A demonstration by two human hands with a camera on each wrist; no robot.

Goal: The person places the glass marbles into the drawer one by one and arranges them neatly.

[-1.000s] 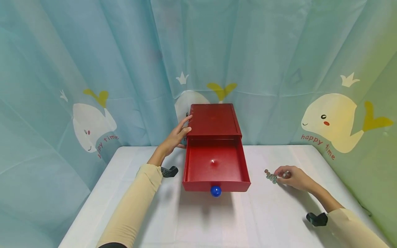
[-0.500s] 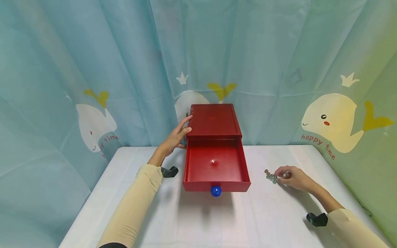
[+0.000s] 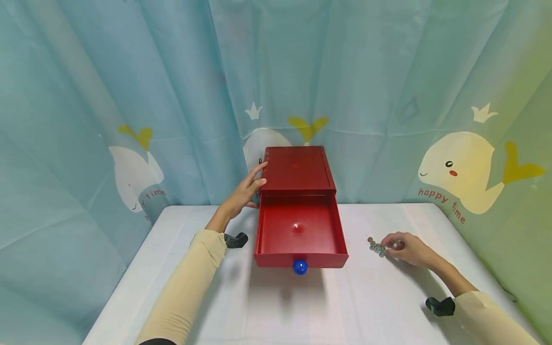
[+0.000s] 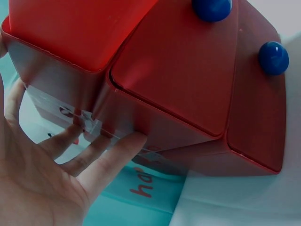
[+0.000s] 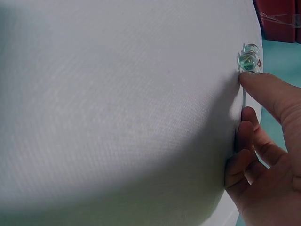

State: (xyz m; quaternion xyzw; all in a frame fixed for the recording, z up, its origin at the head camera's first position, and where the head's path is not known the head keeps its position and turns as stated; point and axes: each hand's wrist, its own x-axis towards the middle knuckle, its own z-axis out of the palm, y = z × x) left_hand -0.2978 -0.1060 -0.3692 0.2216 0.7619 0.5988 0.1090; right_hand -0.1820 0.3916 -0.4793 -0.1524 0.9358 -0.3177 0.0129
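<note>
A red drawer box [image 3: 297, 167] stands at the back middle of the white table [image 3: 302, 311]. Its top drawer [image 3: 259, 230] is pulled out and looks empty, with a blue knob [image 3: 300, 267] on its front. My left hand [image 3: 242, 192] lies flat against the box's left side, fingers [image 4: 115, 153] straight on the red wall. The left wrist view shows lower drawers shut, with blue knobs [image 4: 273, 57]. To the right, several small glass marbles [image 3: 376, 246] lie in a cluster. My right hand [image 3: 407, 249] rests beside them, one fingertip [image 5: 251, 80] touching the nearest marble [image 5: 248, 60], the other fingers loosely curled.
A blue-green curtain [image 3: 129, 96] printed with whales hangs close behind and on both sides of the table. Black camera mounts sit at my left wrist [image 3: 235, 238] and right wrist [image 3: 440, 305]. Bare white tabletop stretches in front of the drawer.
</note>
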